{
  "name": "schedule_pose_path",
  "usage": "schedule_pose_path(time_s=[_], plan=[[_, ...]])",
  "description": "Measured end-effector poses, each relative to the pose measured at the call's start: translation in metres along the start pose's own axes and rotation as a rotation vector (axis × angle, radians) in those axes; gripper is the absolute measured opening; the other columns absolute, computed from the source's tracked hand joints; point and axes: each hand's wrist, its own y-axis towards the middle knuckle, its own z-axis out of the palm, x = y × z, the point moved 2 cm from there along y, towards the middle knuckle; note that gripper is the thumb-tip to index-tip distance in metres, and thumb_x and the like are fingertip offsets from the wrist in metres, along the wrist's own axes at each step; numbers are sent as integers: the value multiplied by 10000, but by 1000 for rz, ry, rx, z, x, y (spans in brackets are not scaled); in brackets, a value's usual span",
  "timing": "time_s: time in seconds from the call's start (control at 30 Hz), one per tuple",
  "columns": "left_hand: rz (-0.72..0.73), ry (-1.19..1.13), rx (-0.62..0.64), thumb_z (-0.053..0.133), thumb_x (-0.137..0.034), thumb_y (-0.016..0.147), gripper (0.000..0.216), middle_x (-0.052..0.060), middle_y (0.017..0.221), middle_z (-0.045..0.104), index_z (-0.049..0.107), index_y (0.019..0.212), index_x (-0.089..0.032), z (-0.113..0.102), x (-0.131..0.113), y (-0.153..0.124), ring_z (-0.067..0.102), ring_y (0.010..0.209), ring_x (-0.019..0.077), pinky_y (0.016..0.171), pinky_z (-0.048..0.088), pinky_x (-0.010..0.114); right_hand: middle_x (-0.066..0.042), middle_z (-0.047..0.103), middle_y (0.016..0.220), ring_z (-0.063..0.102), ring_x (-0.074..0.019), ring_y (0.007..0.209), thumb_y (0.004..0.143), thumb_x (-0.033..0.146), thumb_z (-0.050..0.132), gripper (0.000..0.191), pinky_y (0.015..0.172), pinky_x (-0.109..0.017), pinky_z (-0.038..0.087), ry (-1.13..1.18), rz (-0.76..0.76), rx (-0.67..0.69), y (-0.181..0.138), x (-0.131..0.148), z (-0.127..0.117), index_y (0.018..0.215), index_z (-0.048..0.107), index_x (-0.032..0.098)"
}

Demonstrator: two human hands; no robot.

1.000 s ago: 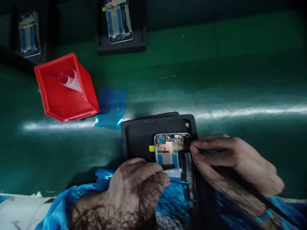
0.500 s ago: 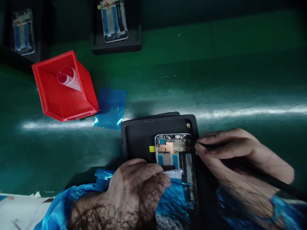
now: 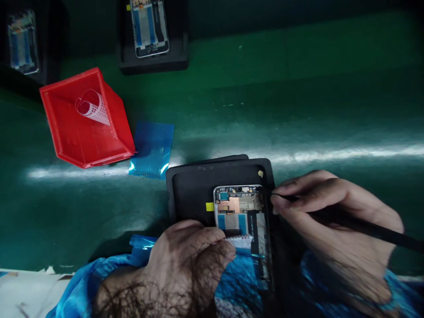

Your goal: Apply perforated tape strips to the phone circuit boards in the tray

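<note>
An opened phone [image 3: 238, 205], its circuit board and copper patch exposed, lies in a black tray [image 3: 192, 190]. My left hand [image 3: 192, 260] is closed, thumb and finger pinching a blue film sheet with a white edge [image 3: 241, 269] over the phone's lower half. In my right hand [image 3: 331, 212] is a pair of black tweezers [image 3: 367, 227], gripped like a pen. Their tip meets the phone's upper right corner; whether it touches cannot be made out in the dark. Loose hair strands hang in front of my left hand. A yellow tab [image 3: 210, 206] sticks out at the phone's left edge.
Left of the tray stands a red bin [image 3: 79, 141] with a rolled white perforated sheet [image 3: 96, 110] inside. Beside it lies a blue perforated film [image 3: 152, 150]. Further back, another opened phone [image 3: 150, 28] rests on a black tray [image 3: 154, 64], and one more phone [image 3: 23, 42] is at far left.
My right hand has shifted slightly up and right, and the tweezers now lie flatter. My left hand holds the film in the same place. The view has turned slightly.
</note>
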Motion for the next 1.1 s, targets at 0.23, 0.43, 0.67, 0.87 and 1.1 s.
schedule_pose_path(time_s=[0.23,0.43,0.67,0.87,1.1], plan=[[2,-12,48,313,-185,718,198,-4,739,580,488,810,-194,2,1,1,517,627,124,597,451,286,22,494,634,521,-131,580,475,39,570,210,512,-303,428,30,-41,-33,0,-1,2,493,446,208],[-2,-7,54,291,-178,728,206,-11,711,578,485,795,-194,2,1,2,513,611,112,589,448,276,27,537,611,542,-118,550,519,202,558,108,459,-264,465,-23,-85,-61,-1,-5,1,468,469,238],[-47,-44,92,336,-200,713,170,-14,709,580,496,771,-207,5,3,2,505,563,109,529,441,277,23,549,618,546,-124,553,523,242,556,124,442,-260,467,-120,-132,-7,-1,-3,0,433,473,256],[-23,26,-65,281,-200,738,221,-12,677,600,501,741,-203,-3,-1,7,540,596,98,577,474,252,-10,543,652,529,-137,613,505,164,564,113,532,-286,437,-180,-151,78,1,5,-2,465,509,255],[-29,103,9,278,-232,747,222,-65,764,597,495,791,-235,-1,1,2,557,669,75,630,475,216,-19,545,643,523,-150,645,556,205,518,95,576,-311,419,-168,-116,139,0,5,-4,486,516,270]])
